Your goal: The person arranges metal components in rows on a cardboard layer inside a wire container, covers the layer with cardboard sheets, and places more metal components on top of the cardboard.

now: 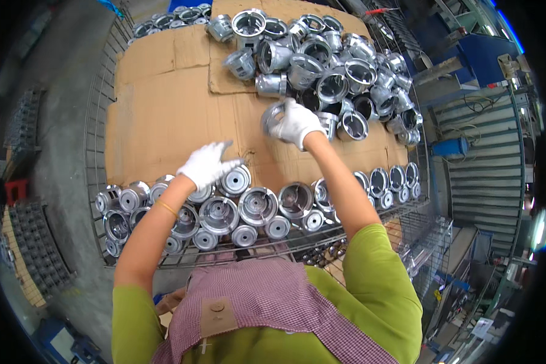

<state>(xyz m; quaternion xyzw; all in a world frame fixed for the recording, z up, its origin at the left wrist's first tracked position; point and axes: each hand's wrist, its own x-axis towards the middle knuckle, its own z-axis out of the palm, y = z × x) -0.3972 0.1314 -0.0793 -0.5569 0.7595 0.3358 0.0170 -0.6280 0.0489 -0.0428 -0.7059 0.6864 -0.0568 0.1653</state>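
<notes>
White gloves cover both of my hands. My right hand [295, 125] is closed on a shiny metal housing [272, 117], cup-shaped and slightly blurred, above the cardboard in front of the pile. My left hand [208, 165] hovers empty over the near row, its thumb and fingers spread apart. Just right of its thumb stands another metal housing [235, 181] with a round, holed end facing up. Along the near edge run neat rows of the same housings [258, 205], some with the wide mouth up. Whether my left fingers touch any of them is hard to tell.
A loose heap of metal housings [333, 85] covers the far right of the cardboard sheet [158, 121]. Wire mesh sides [97, 115] border the sheet. More housings [173, 19] lie beyond the far left edge. Dark parts [39, 239] stack on a pallet at the left.
</notes>
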